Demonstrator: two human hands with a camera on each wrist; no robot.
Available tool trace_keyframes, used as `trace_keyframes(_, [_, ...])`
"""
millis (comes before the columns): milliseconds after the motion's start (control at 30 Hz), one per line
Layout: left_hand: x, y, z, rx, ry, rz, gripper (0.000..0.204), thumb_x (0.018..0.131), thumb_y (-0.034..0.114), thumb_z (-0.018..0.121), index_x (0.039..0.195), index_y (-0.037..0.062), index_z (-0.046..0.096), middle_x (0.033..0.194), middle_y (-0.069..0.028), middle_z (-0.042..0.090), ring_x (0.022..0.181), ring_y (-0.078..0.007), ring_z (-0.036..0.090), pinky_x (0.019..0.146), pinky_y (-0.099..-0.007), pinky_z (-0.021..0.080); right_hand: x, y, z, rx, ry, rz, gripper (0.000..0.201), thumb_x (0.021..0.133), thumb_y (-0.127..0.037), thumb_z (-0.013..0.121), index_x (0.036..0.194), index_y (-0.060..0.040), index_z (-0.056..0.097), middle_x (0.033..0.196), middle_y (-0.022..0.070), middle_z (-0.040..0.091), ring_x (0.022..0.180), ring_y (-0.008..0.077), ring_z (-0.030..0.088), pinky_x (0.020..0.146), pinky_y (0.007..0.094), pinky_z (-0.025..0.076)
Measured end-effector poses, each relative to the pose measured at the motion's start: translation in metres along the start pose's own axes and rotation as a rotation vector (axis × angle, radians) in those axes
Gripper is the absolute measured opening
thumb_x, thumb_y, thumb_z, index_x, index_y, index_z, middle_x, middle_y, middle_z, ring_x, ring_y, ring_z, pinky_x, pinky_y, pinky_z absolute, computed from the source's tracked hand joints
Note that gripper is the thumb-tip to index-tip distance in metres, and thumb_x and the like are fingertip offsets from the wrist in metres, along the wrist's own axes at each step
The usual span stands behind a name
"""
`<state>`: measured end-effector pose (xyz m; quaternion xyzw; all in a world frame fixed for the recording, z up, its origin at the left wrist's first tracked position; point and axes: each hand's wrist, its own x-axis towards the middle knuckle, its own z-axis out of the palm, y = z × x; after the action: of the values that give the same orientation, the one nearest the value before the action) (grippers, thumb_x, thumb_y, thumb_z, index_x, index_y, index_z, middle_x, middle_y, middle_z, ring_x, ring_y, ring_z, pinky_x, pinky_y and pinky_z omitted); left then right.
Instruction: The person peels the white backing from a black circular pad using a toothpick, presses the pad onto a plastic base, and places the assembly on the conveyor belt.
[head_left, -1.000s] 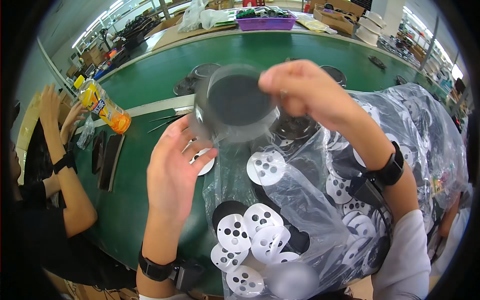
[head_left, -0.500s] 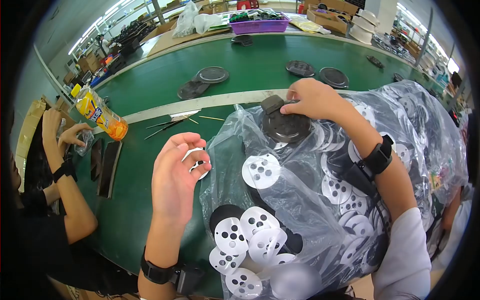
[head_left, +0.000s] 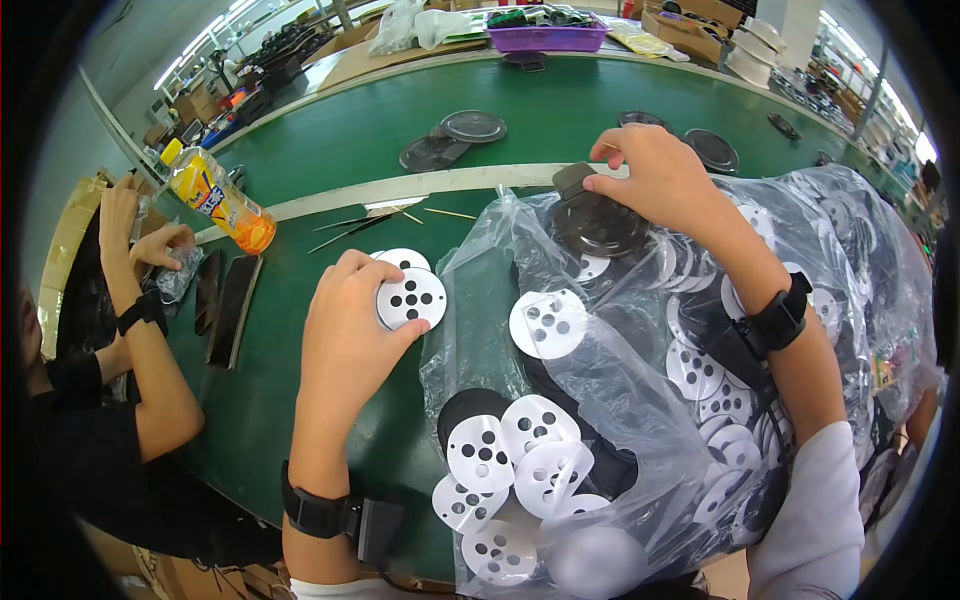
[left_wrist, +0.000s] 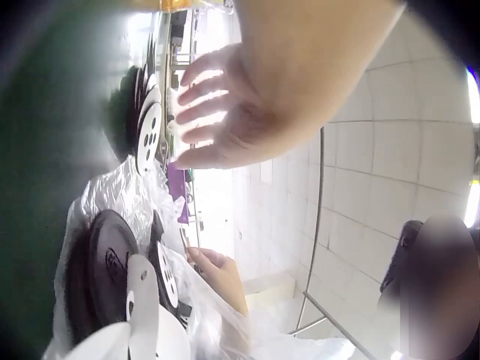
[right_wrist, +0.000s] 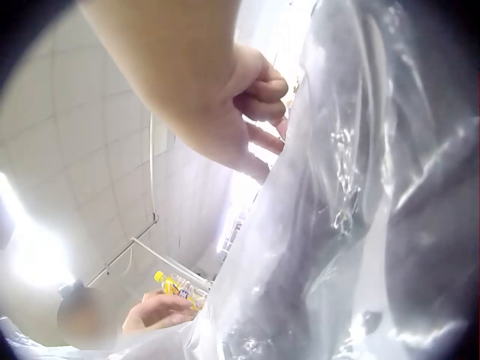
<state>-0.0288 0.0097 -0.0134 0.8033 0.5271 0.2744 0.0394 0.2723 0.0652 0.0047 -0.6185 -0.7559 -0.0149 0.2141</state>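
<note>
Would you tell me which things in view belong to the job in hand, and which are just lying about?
Probably part of the job:
- white disc at the left hand
- dark round plate by the right hand
- clear bag with more discs

Apparently just lying about, untouched by these hands:
- drink bottle
- dark strips
- purple basket

Green table: a pale strip (head_left: pixel 400 190) runs across it.
Far side: round dark pieces (head_left: pixel 474 126), some overlapping.
Left: orange-drink bottle (head_left: pixel 222 198), upright but tilted in view; dark bars (head_left: pixel 234 312) nearer.
Middle: tweezers (head_left: pixel 345 232), thin sticks (head_left: pixel 450 213), overlapping white discs (head_left: pixel 411 298).
Right: clear plastic bag (head_left: pixel 630 375).
</note>
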Motion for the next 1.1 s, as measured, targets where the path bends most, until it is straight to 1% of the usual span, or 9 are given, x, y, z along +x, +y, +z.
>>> trace_keyframes(267, [0.002,0.002,0.002,0.12,0.035,0.068,0.039,0.063,0.003,0.072,0.095,0.0038,0.05,0.088,-0.0073,0.052,0.08,-0.0221,0.052,0.073,-0.0331,0.044,-0.006,-0.033,-0.013,0.356,-0.072,-0.095,0.026,0.084,-0.027,0.053,0.09,-0.0013,0.057,0.078,0.0159,0.059,0.078,0.0314,0.057,0.071,0.0395,0.043])
trace_keyframes(300, [0.004,0.003,0.001,0.12,0.035,0.068,0.039,0.063,0.003,0.072,0.095,0.0038,0.05,0.088,-0.0073,0.052,0.08,-0.0221,0.052,0.073,-0.0331,0.044,-0.006,-0.036,-0.005,0.484,0.017,-0.307,0.023,0.086,-0.021,0.049,0.091,-0.0003,0.056,0.071,0.0121,0.054,0.069,0.0248,0.052,0.064,0.0356,0.04])
trace_keyframes(367, [0.01,0.007,-0.002,-0.67,-0.084,-0.13,0.024,0.074,0.002,0.065,0.092,0.0013,0.049,0.088,-0.0055,0.055,0.078,-0.015,0.054,0.07,-0.0274,0.045,-0.009,-0.041,-0.003,0.609,0.109,-0.521,0.02,0.088,-0.016,0.045,0.092,0.0007,0.055,0.064,0.0083,0.049,0.06,0.0181,0.047,0.058,0.0318,0.037])
trace_keyframes(400, [0.01,0.021,-0.007,-0.92,-0.056,-0.142,0.015,0.081,0.003,0.059,0.091,0.0017,0.048,0.086,-0.0054,0.057,0.077,-0.0087,0.056,0.067,-0.0229,0.046,-0.014,-0.051,-0.015,0.633,-0.077,-0.501,0.02,0.088,-0.016,0.045,0.093,0.0007,0.054,0.063,0.0087,0.049,0.058,0.0179,0.047,0.056,0.0311,0.037])
trace_keyframes(433, [0.009,0.028,-0.012,-0.918,-0.057,-0.139,0.015,0.081,0.003,0.059,0.091,0.0017,0.048,0.086,-0.0054,0.057,0.077,-0.0087,0.056,0.067,-0.0229,0.046,-0.02,-0.061,-0.025,0.653,-0.263,-0.478,0.02,0.089,-0.016,0.045,0.094,0.0007,0.054,0.061,0.0091,0.048,0.056,0.0178,0.046,0.054,0.0305,0.036])
trace_keyframes(533, [0.003,0.039,-0.013,-1.163,-0.008,-0.189,0.021,0.081,0.01,0.056,0.096,0.0046,0.042,0.088,-0.0111,0.059,0.076,-0.0171,0.062,0.057,-0.0273,0.052,-0.035,-0.084,-0.036,0.595,-0.165,-0.491,0.016,0.087,-0.016,0.048,0.088,-0.0019,0.056,0.058,0.015,0.052,0.053,0.0326,0.052,0.053,0.0391,0.041])
trace_keyframes(633, [-0.001,0.055,-0.02,-1.256,-0.005,-0.168,0.023,0.082,0.014,0.055,0.096,0.0043,0.04,0.089,-0.0142,0.059,0.07,-0.0205,0.063,0.048,-0.0278,0.05,-0.044,-0.091,-0.044,0.635,-0.168,-0.473,0.015,0.087,-0.01,0.047,0.094,-0.0014,0.058,0.063,0.0094,0.053,0.049,0.0222,0.047,0.049,0.031,0.036])
trace_keyframes(933, [-0.012,0.066,-0.02,-1.032,0.234,0.133,0.021,0.085,0.011,0.052,0.095,0.0029,0.035,0.083,-0.0126,0.052,0.063,-0.0182,0.057,0.039,-0.0236,0.043,-0.052,-0.098,-0.043,0.413,0.167,-0.703,0.011,0.076,-0.003,0.056,0.084,-0.0013,0.063,0.064,0.0087,0.058,0.046,0.0247,0.052,0.042,0.0309,0.037])
trace_keyframes(1100, [-0.016,0.067,-0.019,-0.995,0.239,0.186,0.021,0.077,-0.008,0.052,0.094,-0.002,0.04,0.085,-0.0138,0.055,0.066,-0.0116,0.048,0.058,-0.0215,0.038,-0.053,-0.1,-0.039,0.466,0.209,-0.687,0.01,0.074,-0.002,0.058,0.083,-0.0015,0.063,0.062,0.0084,0.058,0.045,0.0241,0.052,0.041,0.0306,0.037])
